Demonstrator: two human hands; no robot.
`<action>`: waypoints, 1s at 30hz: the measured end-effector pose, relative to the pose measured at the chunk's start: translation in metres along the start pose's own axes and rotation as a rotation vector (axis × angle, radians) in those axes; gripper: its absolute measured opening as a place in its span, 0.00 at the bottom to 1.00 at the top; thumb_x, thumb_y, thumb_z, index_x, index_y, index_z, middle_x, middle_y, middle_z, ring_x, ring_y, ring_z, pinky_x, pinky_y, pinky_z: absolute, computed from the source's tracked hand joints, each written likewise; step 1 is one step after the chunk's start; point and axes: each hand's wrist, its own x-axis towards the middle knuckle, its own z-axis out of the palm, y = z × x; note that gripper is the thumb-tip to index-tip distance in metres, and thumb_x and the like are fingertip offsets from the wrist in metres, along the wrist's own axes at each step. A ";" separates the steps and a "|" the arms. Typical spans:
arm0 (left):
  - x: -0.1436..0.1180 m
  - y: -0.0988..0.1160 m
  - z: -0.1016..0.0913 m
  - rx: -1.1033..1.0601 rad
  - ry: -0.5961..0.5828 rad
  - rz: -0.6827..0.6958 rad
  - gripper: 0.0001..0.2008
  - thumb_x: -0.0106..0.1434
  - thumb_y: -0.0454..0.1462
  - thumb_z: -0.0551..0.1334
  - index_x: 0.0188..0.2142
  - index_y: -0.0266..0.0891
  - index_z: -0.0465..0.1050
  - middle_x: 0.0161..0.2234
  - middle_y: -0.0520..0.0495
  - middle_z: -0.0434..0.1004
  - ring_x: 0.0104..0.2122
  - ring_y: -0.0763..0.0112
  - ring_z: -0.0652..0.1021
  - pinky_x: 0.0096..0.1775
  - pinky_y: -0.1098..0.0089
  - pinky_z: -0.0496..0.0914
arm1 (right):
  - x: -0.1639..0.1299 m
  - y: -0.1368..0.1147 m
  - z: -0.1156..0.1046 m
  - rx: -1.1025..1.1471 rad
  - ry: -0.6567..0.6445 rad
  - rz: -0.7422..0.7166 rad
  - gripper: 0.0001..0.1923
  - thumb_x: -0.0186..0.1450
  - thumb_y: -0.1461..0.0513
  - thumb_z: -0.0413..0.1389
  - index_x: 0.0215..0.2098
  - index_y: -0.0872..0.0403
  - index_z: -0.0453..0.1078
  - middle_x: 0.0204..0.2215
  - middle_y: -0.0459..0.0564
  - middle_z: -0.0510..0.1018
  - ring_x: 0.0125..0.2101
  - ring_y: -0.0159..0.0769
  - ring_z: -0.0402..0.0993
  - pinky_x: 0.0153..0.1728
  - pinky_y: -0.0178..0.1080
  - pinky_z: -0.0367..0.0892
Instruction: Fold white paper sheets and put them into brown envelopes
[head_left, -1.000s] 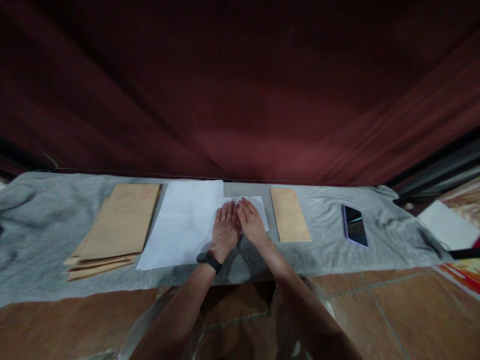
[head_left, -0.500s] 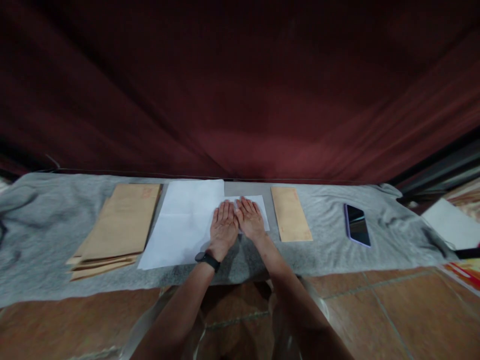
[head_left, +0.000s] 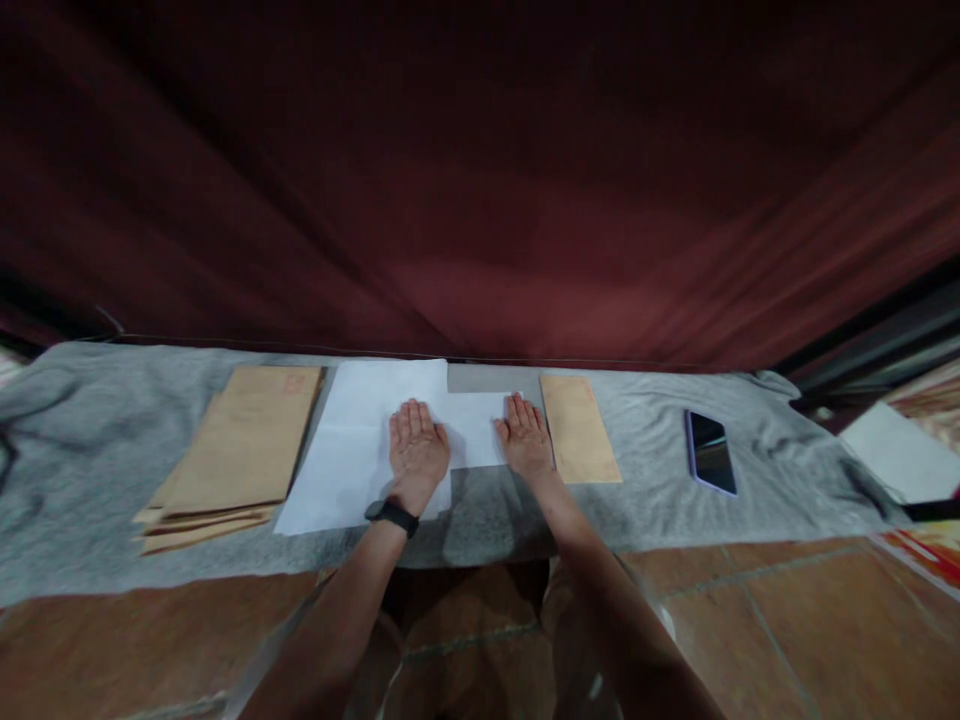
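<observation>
My left hand (head_left: 418,450) lies flat, palm down, on the large white sheet of paper (head_left: 345,460), near its right edge. A dark watch (head_left: 392,514) is on that wrist. Flat on the right end of a smaller white folded paper (head_left: 474,428) rests my right hand (head_left: 526,440), fingers stretched out. The smaller paper spans the gap between both hands, and its left end meets the large sheet. Just right of my right hand lies a single brown envelope (head_left: 581,430).
A stack of brown envelopes (head_left: 240,440) lies at the left on the grey cloth (head_left: 645,520). Toward the right is a phone (head_left: 711,452) with a purple edge. A dark red curtain (head_left: 480,200) hangs behind. Tiled floor (head_left: 757,610) shows in front.
My hands have moved apart from side by side over the small paper. The left slid left onto the large sheet, the right slid right to the small paper's end.
</observation>
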 end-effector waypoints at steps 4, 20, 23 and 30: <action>0.009 0.018 -0.006 -0.051 0.062 0.111 0.30 0.70 0.37 0.46 0.68 0.25 0.54 0.71 0.33 0.51 0.71 0.55 0.51 0.69 0.50 0.48 | -0.002 0.000 0.003 0.005 0.023 0.006 0.30 0.76 0.54 0.40 0.69 0.64 0.57 0.66 0.65 0.62 0.66 0.50 0.60 0.65 0.54 0.54; 0.011 0.050 0.018 -0.056 -0.098 0.254 0.28 0.71 0.37 0.46 0.69 0.33 0.56 0.70 0.38 0.56 0.70 0.56 0.54 0.68 0.51 0.49 | 0.014 -0.022 -0.012 0.137 -0.026 -0.027 0.29 0.77 0.56 0.36 0.68 0.64 0.58 0.68 0.61 0.61 0.68 0.44 0.54 0.68 0.51 0.50; 0.011 0.047 0.015 -0.037 -0.144 0.288 0.30 0.69 0.35 0.47 0.70 0.32 0.54 0.71 0.38 0.53 0.71 0.56 0.53 0.69 0.51 0.48 | 0.017 -0.039 -0.011 0.237 -0.090 -0.092 0.29 0.77 0.55 0.33 0.70 0.58 0.56 0.68 0.54 0.61 0.68 0.38 0.54 0.68 0.47 0.51; 0.011 0.040 0.013 -0.023 -0.174 0.276 0.29 0.69 0.34 0.46 0.69 0.30 0.55 0.71 0.38 0.52 0.71 0.58 0.52 0.69 0.54 0.48 | 0.012 -0.042 -0.005 0.202 -0.138 -0.103 0.27 0.78 0.55 0.33 0.71 0.53 0.55 0.68 0.52 0.62 0.68 0.37 0.54 0.68 0.49 0.50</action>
